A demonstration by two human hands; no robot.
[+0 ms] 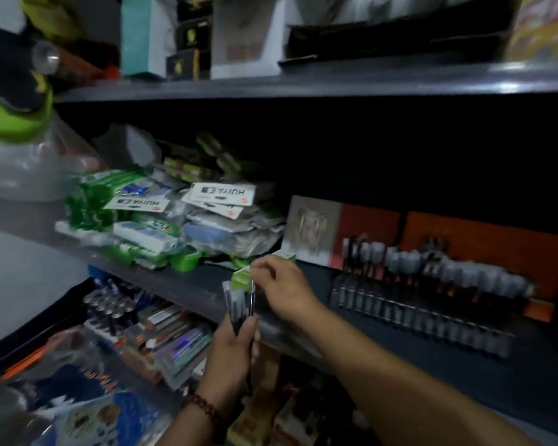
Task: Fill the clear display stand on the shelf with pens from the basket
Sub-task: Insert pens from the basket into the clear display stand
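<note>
step: you are drawing one pen out of the bundle, to go into the stand.
left hand: fingers are wrapped round the lower half of the bundle, which stands upright in front of the shelf edge. keep that grip firm enough that the other pens don't ride up with the one you pull.
right hand: thumb and fingertips are together, pinching the top of the single pen at the right side of the bundle. lift straight along the pen's length rather than sideways.
stand: it sits on the shelf to your right, well apart from both hands, in front of an orange card. its rows look mostly full of dark pens with grey caps; the blur hides which slots are free, so find a gap before you reach.
placing: i'd carry the pen cap up to match the others and lower it upright into a slot, so it doesn't knock its neighbours.
basket: i cannot pick it out here.
risk: the green packs heaped on the left of the shelf lie near your knuckles; stay right of them.
</note>
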